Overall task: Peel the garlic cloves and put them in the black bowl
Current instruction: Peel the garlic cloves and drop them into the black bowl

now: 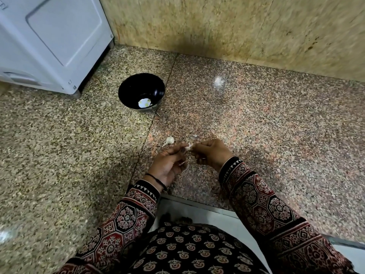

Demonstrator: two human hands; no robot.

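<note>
Over the speckled granite counter (256, 119), my left hand (167, 165) and my right hand (212, 153) meet at a small white garlic clove (189, 147). Both pinch it between thumb and fingertips, and a strip of papery skin sticks out toward the right hand. Another unpeeled clove (169, 140) lies on the counter just beyond my left fingers. The black bowl (141, 93) stands further back and to the left, with a pale patch at its bottom; whether that is garlic or a reflection I cannot tell.
A white appliance (51, 42) stands at the back left, close to the bowl. A tan stone wall (237, 26) closes the back. A scrap of garlic skin (194, 136) lies beyond my right hand. The counter's front edge (207, 207) runs just below my wrists.
</note>
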